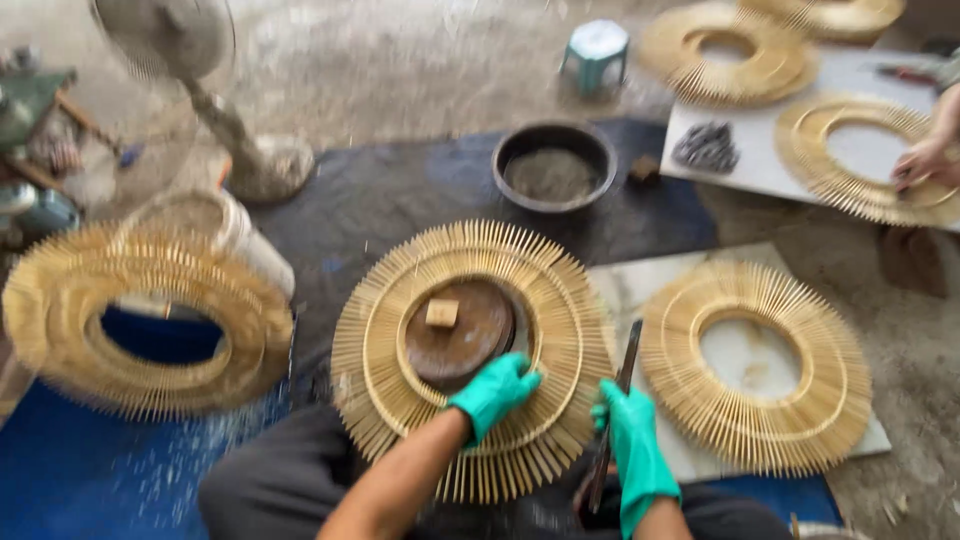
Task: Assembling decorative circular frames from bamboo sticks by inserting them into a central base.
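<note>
Central sunburst ring [470, 360] of thin golden sticks taken as landmark; lying flat on dark sheeting [400, 195] directly ahead of the seated person's knees. Round brown disc [462, 330] set inside the ring's opening, small pale wooden block [441, 313] resting on top of the disc.

Left hand [494, 392], in a green glove, pressed onto the ring's inner band at its near right side, fingers curled over the band toward the disc. Grasp closed on the ring.

Right hand [633, 445], also green-gloved, just off the ring's near right edge, clenched around a long dark tool [615, 420]. Tool upright, tip pointing away from the person, beside the ring's right rim; contact with the sticks not determinable.

Second ring [755, 365] right of the landmark, flat on a pale slab [625, 285]. Third ring [145, 320] left of the landmark, blurred, tilted against a whitish bucket [225, 235]. Dark bowl [553, 165] of grey material beyond the landmark. Standing fan [200, 80] beyond and to the left.

Far right beyond the landmark: another person's hand [925, 160] resting on a further ring [865, 160] on a white board [760, 150], with a grey pile [706, 147] alongside. Small teal stool [596, 50] farther back.
</note>
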